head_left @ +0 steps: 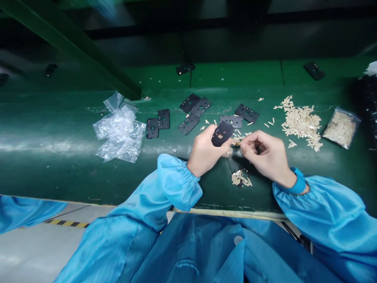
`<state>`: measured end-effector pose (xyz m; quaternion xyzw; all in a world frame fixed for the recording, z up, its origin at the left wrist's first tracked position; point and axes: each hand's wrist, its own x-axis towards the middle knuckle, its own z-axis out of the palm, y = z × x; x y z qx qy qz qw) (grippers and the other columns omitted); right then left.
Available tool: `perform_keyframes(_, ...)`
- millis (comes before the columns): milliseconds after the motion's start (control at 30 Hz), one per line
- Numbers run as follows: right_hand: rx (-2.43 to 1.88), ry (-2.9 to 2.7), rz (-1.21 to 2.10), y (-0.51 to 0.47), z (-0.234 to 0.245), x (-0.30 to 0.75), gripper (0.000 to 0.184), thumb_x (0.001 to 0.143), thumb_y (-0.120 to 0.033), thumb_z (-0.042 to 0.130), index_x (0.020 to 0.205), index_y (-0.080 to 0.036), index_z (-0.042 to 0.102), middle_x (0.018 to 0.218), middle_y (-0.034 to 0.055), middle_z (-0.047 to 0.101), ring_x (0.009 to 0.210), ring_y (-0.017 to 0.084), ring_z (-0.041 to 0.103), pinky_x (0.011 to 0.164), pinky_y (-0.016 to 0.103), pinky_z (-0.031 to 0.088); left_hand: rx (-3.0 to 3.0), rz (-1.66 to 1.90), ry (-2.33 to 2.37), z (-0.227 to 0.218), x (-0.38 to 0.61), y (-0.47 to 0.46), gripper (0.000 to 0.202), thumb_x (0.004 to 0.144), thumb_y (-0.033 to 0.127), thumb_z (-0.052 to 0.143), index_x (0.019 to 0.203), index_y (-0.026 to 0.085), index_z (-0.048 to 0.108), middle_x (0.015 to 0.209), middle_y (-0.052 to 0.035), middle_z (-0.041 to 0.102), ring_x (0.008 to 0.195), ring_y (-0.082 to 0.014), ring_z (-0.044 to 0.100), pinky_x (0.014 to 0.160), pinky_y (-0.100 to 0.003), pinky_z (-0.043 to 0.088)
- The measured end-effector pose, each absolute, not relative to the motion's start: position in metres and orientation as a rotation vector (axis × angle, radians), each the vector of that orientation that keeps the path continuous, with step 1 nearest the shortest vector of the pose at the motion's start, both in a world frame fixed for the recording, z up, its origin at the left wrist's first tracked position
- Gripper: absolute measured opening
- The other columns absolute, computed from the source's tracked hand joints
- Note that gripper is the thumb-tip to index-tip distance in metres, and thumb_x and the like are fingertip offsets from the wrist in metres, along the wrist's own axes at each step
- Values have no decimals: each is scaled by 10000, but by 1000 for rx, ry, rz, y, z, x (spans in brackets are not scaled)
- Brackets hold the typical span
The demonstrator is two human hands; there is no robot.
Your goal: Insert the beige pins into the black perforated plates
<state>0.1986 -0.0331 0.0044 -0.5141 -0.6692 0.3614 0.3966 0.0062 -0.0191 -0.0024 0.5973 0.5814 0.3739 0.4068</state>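
My left hand (204, 151) grips a flat black plastic plate (223, 133) with small cut-outs, tilted above the bench. Close by on the right, my right hand (265, 155) has thumb and forefinger pinched together; what lies between the fingertips is too small to make out. Beneath and between the hands are scattered cream-coloured strips (238, 137). Nearer to me lies a small heap of cream and dark bits (240, 178). Just behind the held plate rest two more black plates, one flat (231, 121) and one angled (247, 113).
Clear plastic bags (120, 131) are piled at left. Several black plates (190, 124) lie mid-bench. A large pile of cream strips (303, 124) and a filled zip bag (341, 127) sit at right. A green post (88, 55) slants down at upper left. Another person's blue sleeve (28, 212) shows at lower left.
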Motion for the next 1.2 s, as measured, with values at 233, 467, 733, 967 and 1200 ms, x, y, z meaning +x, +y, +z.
perform_keyframes(233,-1370,-1568,1125,-24,8,207,76,829,-220,734,791,-209,669,704,17,665,603,137,573,533,265,450,1620,900,1436,-1,-7,-10,170,830,313,737,849,193,617,744,17,615,679,-132,541,626,-257,424)
perform_keyframes(467,-1336,-1704,1184,-26,10,204,77,855,-227,699,798,-187,667,633,-14,590,530,95,467,479,237,381,1641,852,1344,5,1,-18,171,815,238,737,967,194,672,904,-3,713,813,-154,643,751,-272,484)
perform_keyframes(733,-1284,-1889,973,-29,10,203,77,879,-198,666,802,-193,663,644,-15,585,550,102,474,503,244,380,1665,809,1377,4,5,-21,170,800,257,740,930,193,650,827,28,671,740,-127,600,667,-244,449)
perform_keyframes(967,-1369,-1864,887,-34,5,201,99,937,-272,659,884,-200,703,694,10,644,563,118,505,537,269,409,1733,869,1463,2,5,-24,196,818,293,728,959,222,611,828,25,665,760,-139,620,667,-241,458)
perform_keyframes(1200,-1390,-1764,1056,-35,0,196,141,942,-308,662,924,-184,725,779,40,721,629,146,609,582,285,459,1811,872,1485,2,7,-30,237,829,258,721,1046,248,627,837,25,718,729,-145,678,699,-248,496)
